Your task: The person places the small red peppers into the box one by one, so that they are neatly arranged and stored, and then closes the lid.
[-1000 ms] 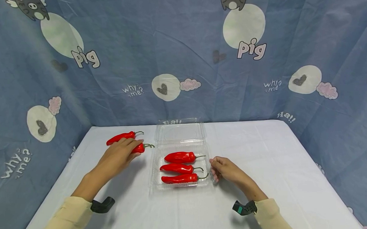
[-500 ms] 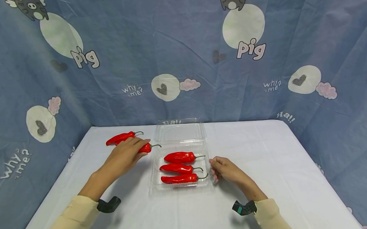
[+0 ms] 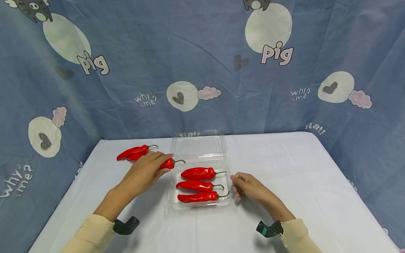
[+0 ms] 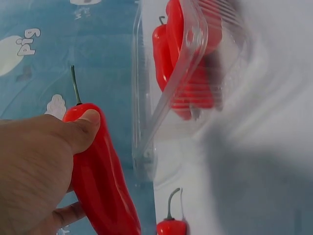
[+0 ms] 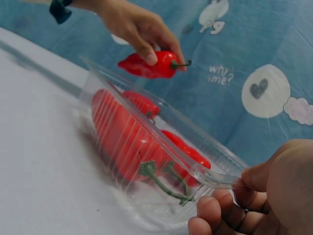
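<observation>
My left hand (image 3: pixel 145 171) grips a long red chili pepper (image 4: pixel 105 171) by its body, thumb near the stem end. In the right wrist view this pepper (image 5: pixel 164 68) is raised above the far side of a clear plastic clamshell box (image 5: pixel 215 181). Three red peppers lie side by side in the box, the middle one (image 3: pixel 194 185) with its green stem pointing right like the others. My right hand (image 3: pixel 250 187) pinches the box's right rim between thumb and fingers. The transparent lid (image 3: pixel 199 145) lies folded back behind the box.
Two more red peppers (image 3: pixel 130 152) lie close together at the table's back left, one partly hidden by my left hand. A white cloth covers the table (image 3: pixel 288 163). Behind it hangs a blue printed curtain (image 3: pixel 204 67).
My left hand has moved right with its pepper, away from the two peppers at the back left and up to the box's left side. My right hand stays on the rim.
</observation>
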The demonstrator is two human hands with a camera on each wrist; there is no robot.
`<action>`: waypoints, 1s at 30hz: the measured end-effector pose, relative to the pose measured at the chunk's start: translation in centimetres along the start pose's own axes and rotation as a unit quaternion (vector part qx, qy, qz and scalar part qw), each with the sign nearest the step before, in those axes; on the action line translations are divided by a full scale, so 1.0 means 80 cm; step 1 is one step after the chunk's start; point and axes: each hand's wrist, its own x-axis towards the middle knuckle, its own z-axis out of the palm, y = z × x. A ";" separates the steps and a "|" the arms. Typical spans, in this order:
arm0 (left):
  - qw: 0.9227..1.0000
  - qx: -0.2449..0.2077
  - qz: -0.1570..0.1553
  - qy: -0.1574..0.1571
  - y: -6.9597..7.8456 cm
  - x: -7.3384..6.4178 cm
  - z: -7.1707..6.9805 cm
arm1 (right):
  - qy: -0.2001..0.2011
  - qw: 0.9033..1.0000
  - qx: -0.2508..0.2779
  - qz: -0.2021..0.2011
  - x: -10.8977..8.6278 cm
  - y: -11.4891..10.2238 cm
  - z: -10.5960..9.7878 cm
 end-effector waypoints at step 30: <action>0.997 -0.040 0.005 -0.064 0.063 0.051 0.024 | -0.003 1.000 0.016 0.005 -0.001 -0.003 0.000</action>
